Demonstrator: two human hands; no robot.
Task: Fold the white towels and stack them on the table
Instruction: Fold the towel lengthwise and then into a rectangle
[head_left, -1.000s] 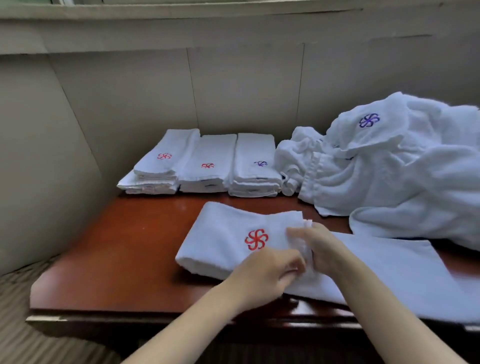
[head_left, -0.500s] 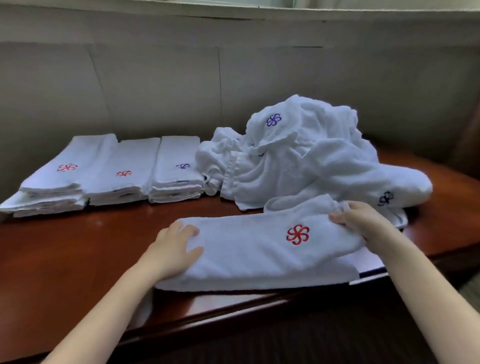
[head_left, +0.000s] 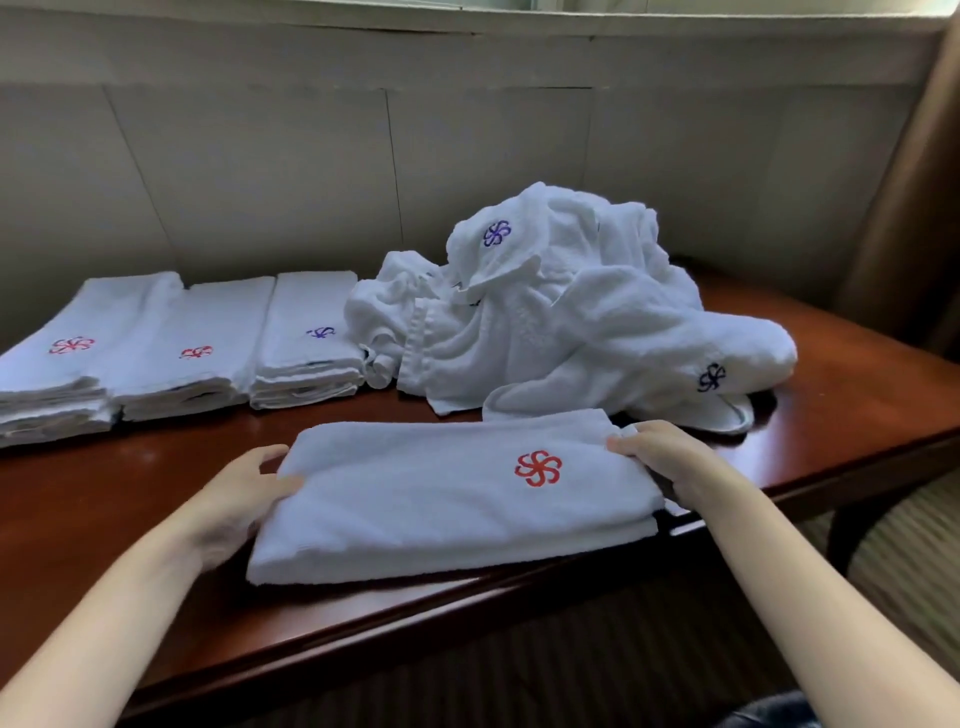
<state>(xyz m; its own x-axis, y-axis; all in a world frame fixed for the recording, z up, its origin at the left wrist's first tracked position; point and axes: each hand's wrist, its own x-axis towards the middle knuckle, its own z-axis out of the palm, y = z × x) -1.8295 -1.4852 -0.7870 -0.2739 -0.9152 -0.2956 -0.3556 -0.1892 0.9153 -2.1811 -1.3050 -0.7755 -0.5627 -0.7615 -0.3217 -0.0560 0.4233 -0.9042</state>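
Currently, folded towel (head_left: 452, 493) lies lower centre, at the table (head_left: 104, 519) edge. Left hand (head_left: 234, 493) and right hand (head_left: 660, 452) each grip an end. Soft, light, floppy terry; probably best lifted by both ends so layers don't slump.

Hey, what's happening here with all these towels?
A person is folding white towels at a wooden table. Right now both hands are on one folded towel with a red emblem, lying near the table's front edge: the left hand grips its left end and the right hand grips its right end. Three stacks of folded towels sit side by side at the back left, and a heap of unfolded towels waits at the back right.
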